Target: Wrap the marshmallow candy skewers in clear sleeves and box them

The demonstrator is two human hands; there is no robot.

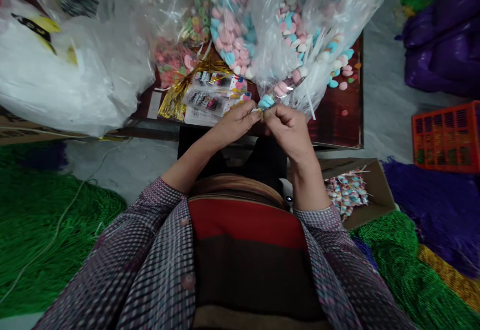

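Observation:
Both hands meet at the table's front edge, around the near end of a candy skewer (282, 89) with blue, pink and white pieces in a clear wrapper. My left hand (238, 122) is closed, pinching the end of the skewer; a small pale and yellowish bit shows at its fingertips, too small to name. My right hand (290, 127) has its fingers curled against the same end, just below a blue candy. The skewer tilts away to the upper right. Left of the hands lie printed clear wrappers (206, 101) and a bunch of gold twist ties (173, 104).
Bags of pink and blue candies (234, 35) and ring-shaped candies (174, 60) stand at the back. Loose candies (343, 86) lie on the right of the table (337, 125). A cardboard box (380, 190) holds several wrapped skewers. An orange crate (446, 135) and green strands (48, 230) are on the floor.

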